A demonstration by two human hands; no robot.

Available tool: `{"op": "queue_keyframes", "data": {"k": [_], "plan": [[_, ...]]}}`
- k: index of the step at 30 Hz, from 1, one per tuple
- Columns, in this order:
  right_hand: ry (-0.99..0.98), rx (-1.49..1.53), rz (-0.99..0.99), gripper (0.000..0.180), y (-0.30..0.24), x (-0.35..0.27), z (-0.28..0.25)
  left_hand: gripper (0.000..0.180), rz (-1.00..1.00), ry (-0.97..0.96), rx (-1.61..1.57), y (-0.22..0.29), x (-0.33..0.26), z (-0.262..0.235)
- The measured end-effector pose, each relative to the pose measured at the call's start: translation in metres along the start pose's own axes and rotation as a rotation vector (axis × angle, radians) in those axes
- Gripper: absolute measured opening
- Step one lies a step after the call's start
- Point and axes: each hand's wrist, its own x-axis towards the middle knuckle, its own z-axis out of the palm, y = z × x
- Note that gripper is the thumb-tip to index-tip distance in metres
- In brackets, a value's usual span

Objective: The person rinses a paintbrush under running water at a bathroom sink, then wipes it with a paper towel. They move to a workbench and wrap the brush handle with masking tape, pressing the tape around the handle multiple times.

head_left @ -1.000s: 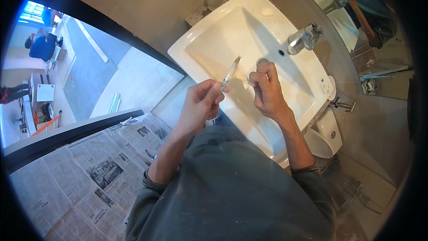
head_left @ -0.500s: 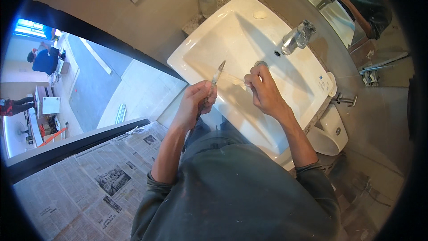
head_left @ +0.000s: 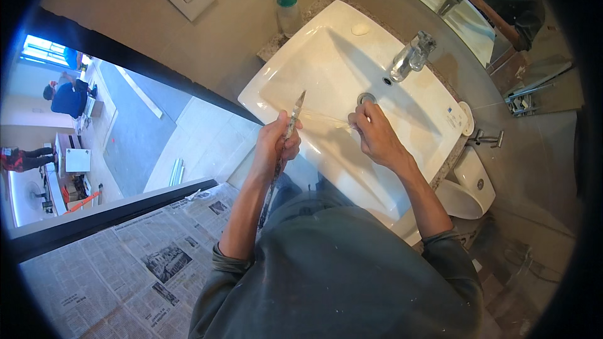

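Note:
My left hand (head_left: pixel 275 144) is closed around a slim, stained tool (head_left: pixel 296 114) with a pointed tip; its kind is unclear. The tip slants up over the near left part of a white washbasin (head_left: pixel 276 81), and a long dark end runs down below my fist. Over the basin's middle, my right hand (head_left: pixel 380 141) pinches the end of a thin, see-through strip (head_left: pixel 323 118). That strip stretches across toward the tool and my left fingers; how it is fixed there cannot be made out. Just beyond my right fingers lies the round drain (head_left: pixel 366 97).
A chrome faucet (head_left: pixel 411 56) rises at the basin's far right. Behind the basin stands a green-capped bottle (head_left: pixel 287 9). A white toilet (head_left: pixel 468 188) is at the right. Newspaper (head_left: pixel 144 251) covers a surface at lower left. Through the doorway, a person (head_left: pixel 69 95) is crouching.
My hands have drawn slightly apart, and the strip between them shows longer. The tool has shifted a little left and stands more upright. The whole view has moved slightly.

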Motion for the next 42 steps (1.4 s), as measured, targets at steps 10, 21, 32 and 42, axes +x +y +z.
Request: {"op": "queue_keyframes", "data": {"k": [10,21,32,42], "plan": [[-0.011,-0.073,0.035,0.031,0.0,-0.007,-0.017,0.031,0.172,0.116,0.872,-0.024,0.009,-0.01],[0.023,-0.09,0.159,0.027,0.005,-0.029,-0.018,0.029,-0.069,0.044,0.152,-0.005,0.008,0.003],[0.019,-0.072,0.151,0.02,-0.022,0.03,-0.056,0.038,0.093,0.189,0.0,0.032,-0.015,-0.047],[0.056,0.015,0.046,0.015,0.017,0.223,-0.038,0.037,0.212,0.233,-0.11,0.024,-0.064,-0.064]]}}
